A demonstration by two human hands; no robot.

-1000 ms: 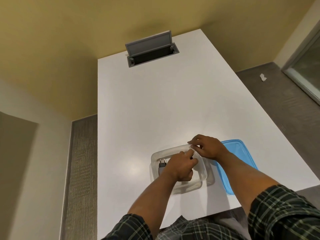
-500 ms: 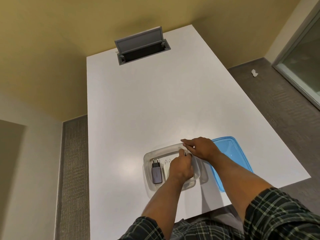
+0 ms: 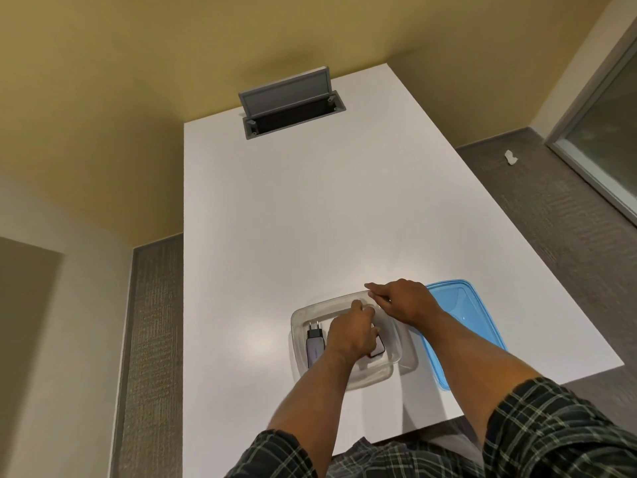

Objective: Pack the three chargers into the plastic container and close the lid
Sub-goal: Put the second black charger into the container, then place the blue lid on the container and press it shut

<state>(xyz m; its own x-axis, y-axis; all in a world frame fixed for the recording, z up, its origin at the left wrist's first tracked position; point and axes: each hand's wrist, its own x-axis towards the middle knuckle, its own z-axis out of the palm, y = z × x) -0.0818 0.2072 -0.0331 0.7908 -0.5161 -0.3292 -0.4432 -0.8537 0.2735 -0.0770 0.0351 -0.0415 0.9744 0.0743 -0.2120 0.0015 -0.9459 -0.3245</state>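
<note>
A: Packing stage, lol. Left hand (image 3: pixel 350 334) down inside clear plastic container (image 3: pixel 299 322), fingers curled over a charger (image 3: pixel 377 346); real clamp? Couldn't tell. Grey charger (image 3: pixel 315 345) already in by the left wall.

B: Right hand (image 3: pixel 405 301) pinched the far rim. Blue lid (image 3: pixel 462 312) just beside, unfitted. Probably next: release, fetch lid, press shut.

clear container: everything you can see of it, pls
The clear container is a shallow, rounded-rectangle tub of translucent plastic with a thick rim. It sits open and upright on the white table, near the front edge. A dark grey charger lies flat along its left side, prongs pointing away. The left hand reaches inside, over another charger. The right hand rests on the far right rim. The blue lid lies just to its right.
</note>
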